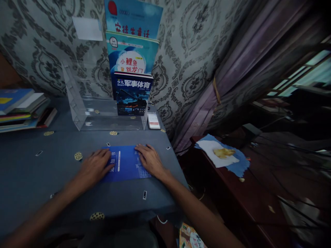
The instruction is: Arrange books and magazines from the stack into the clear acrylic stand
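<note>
A blue booklet (128,163) with white characters lies flat on the cloth-covered table (64,186), turned sideways. My left hand (95,164) rests on its left edge, fingers spread and palm down. On its right edge lies my right hand (150,158), also palm down with the fingers stretched out. Neither hand is closed on anything. Behind the booklet stands a clear acrylic rack (77,115). Its right side holds upright books in tiers: a dark military-themed book (132,94) in front, a teal book (133,51) behind it, and a blue book (134,17) at the top.
Stacked books (20,106) sit at the table's far left. A small white box (154,120) is beside the rack. To the right, a dark red table (219,182) bears a blue cloth (240,165) with white paper. A colorful packet (190,236) is below the table's front edge.
</note>
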`<state>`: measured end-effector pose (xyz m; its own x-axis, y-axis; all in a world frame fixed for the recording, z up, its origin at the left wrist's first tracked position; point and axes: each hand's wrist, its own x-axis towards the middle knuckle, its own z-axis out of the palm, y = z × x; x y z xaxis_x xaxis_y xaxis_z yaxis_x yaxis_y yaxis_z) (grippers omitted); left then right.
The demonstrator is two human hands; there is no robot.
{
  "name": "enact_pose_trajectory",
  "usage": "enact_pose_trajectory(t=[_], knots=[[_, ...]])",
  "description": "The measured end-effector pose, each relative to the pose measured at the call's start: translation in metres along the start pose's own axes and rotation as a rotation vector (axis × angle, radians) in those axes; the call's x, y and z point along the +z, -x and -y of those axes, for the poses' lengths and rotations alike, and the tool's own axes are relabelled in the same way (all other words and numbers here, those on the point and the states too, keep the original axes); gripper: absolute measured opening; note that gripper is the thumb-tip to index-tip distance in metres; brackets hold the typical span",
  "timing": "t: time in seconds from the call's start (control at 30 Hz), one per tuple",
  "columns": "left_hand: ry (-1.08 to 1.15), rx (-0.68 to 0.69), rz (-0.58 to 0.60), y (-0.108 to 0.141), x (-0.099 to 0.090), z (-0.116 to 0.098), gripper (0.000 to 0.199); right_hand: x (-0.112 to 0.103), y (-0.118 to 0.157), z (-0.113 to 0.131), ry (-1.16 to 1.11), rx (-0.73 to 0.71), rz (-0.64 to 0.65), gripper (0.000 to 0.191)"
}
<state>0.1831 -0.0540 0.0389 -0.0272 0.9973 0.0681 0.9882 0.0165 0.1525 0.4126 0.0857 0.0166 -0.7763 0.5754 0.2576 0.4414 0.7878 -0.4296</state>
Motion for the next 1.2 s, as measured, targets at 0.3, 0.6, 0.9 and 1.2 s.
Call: enact_pose_trajectory(t=[0.3, 0.6, 0.9, 1.2], knots=[[0.209, 0.485, 0.125, -0.047, 0.005, -0.043, 0.030, 0.002, -0.002, -0.008, -0.080, 0.046, -0.017, 0.048], [0.339, 0.730, 0.254, -0.027, 0.006, -0.061, 0.055, 0.000, -0.004, -0.014, -0.143, 0.059, 0.011, 0.040], [0.431, 0.517, 0.241, 0.026, -0.006, -0.010, 0.045, 0.001, -0.002, -0.015, -0.133, 0.044, 0.011, 0.041], [0.350, 0.228, 0.000, 0.000, -0.007, 0.059, 0.035, -0.003, -0.006, 0.005, 0.041, 0.042, 0.051, 0.039]])
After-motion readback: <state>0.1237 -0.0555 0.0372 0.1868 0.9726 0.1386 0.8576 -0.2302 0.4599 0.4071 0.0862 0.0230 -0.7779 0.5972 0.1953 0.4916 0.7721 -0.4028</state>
